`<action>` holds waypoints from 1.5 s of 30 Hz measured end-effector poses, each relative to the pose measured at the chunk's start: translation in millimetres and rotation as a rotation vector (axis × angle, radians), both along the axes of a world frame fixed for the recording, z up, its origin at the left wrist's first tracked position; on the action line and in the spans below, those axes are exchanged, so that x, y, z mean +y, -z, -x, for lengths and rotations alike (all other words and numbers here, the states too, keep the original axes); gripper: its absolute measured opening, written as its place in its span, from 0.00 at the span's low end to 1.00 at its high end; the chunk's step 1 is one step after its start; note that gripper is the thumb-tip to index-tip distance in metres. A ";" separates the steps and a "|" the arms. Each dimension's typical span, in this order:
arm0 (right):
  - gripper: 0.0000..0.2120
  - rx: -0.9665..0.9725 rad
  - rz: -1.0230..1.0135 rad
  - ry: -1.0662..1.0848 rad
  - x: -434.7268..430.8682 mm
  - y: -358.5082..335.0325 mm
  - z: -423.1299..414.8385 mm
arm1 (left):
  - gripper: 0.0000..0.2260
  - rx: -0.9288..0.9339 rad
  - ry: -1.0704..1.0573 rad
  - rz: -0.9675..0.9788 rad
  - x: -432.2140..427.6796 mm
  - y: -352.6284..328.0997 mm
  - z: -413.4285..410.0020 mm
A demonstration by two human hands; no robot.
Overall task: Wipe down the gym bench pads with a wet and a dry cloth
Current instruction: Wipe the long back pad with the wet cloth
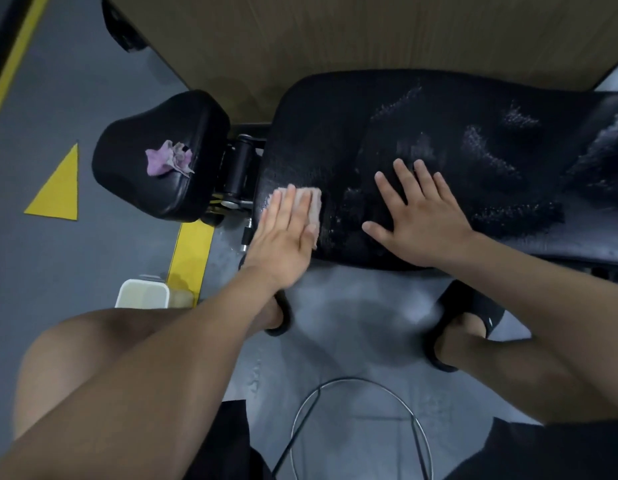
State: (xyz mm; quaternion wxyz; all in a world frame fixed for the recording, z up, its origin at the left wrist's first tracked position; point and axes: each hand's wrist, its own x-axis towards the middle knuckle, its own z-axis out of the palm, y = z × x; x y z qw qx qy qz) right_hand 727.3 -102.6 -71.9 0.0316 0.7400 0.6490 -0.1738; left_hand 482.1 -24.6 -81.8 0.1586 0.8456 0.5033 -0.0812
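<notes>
Glistening with wet streaks, the black pad (pixel 439 133) bears a pale cloth (pixel 312 202) at its left end under the flat left grip (pixel 283 233); right grip (pixel 418 216) lies spread beside. Grey floor (pixel 75 98) below.

- The long pad (pixel 439 109) has a black, leather-like cover, finely grained, with glistening wet streaks and droplets.
- The seat pad (pixel 134 199) has the same black cover, smoother and softly glossy.
- The purple cloth (pixel 165 161) is soft, matt, crumpled fabric.
- The pale pink cloth (pixel 313 202) looks like nubby towelling.
- The hinge fittings (pixel 231 203) are bright bare metal.
- The wall panel (pixel 335 36) is matt, wood-grained brown.
- The floor (pixel 75 271) is matt grey with yellow painted marks.
- The tub (pixel 143 294) is smooth white plastic.
</notes>
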 end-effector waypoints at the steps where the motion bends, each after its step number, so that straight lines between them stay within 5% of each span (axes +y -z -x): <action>1: 0.42 0.004 0.016 -0.005 0.4 -1.4 -1.3 | 0.27 0.007 -0.035 -0.003 1.7 0.3 -3.9; 20: 0.42 0.009 0.169 -0.045 11.8 -15.7 -9.0 | 0.28 0.040 0.017 -0.054 -68.5 2.9 -38.7; 34: 0.40 0.060 0.182 -0.058 10.3 -20.9 -20.0 | 0.28 0.058 0.066 0.034 -37.4 -8.1 -47.1; 45: 0.41 0.085 0.117 -0.068 11.8 -16.2 -24.9 | 0.27 0.110 0.101 0.026 78.9 -5.4 -116.9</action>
